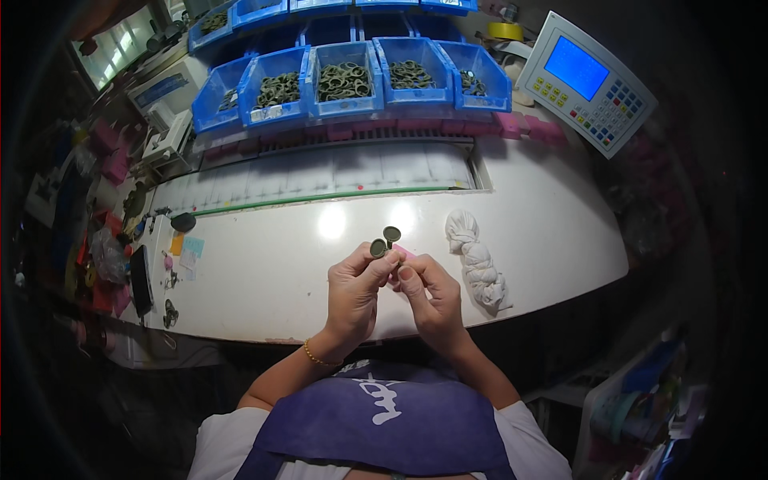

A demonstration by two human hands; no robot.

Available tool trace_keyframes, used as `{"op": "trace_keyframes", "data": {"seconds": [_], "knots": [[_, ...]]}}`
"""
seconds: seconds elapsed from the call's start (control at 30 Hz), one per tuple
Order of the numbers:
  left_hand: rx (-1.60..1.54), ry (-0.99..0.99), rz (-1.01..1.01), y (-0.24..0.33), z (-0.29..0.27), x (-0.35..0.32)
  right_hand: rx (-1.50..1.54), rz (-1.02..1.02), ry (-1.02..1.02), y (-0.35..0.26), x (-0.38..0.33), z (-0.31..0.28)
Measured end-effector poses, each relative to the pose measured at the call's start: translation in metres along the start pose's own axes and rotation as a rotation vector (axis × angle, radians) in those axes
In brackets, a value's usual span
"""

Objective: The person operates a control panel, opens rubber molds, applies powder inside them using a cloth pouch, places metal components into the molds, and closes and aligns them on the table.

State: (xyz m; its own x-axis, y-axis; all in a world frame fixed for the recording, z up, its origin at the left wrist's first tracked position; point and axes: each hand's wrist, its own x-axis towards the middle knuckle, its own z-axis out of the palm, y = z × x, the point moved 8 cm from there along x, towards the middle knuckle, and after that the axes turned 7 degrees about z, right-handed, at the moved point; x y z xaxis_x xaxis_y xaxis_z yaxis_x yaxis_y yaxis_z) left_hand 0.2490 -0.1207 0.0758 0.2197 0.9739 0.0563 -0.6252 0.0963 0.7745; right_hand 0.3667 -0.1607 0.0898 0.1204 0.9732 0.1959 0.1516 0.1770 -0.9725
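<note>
Above the middle of the white table, my hands meet fingertip to fingertip. Two small dark green pieces with flat round heads, one upper [391, 234] and one lower [378, 248], stick up from the fingers. My left hand [350, 284] is closed, pinching these pieces between thumb and fingers. A bit of pink material [406, 253] shows at the fingertips of my right hand [436, 302], which is also closed in a pinch. The fingers hide the lower ends of the pieces, so whether they are joined cannot be made out.
Blue bins [344, 104] at the back hold many dark ring-shaped pieces. Before them lies a long recessed white strip [320, 172] with a green edge. A twisted white cloth [480, 260] rests right of my hands. A keypad device with blue screen [588, 84] stands back right.
</note>
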Motion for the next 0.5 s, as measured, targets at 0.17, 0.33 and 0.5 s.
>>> {"op": "trace_keyframes", "data": {"seconds": [0.17, 0.33, 0.5], "knots": [[0.089, -0.028, 0.113, 0.013, 0.005, -0.005, 0.246, 0.028, 0.0, -0.009, -0.003, -0.002], [0.177, -0.089, 0.247, 0.026, 0.012, -0.007, 0.202, 0.031, 0.015, -0.014, -0.003, -0.007], [0.166, -0.109, 0.241, 0.025, 0.015, -0.009, -0.12, -0.251, 0.136, -0.042, -0.002, -0.014]]}}
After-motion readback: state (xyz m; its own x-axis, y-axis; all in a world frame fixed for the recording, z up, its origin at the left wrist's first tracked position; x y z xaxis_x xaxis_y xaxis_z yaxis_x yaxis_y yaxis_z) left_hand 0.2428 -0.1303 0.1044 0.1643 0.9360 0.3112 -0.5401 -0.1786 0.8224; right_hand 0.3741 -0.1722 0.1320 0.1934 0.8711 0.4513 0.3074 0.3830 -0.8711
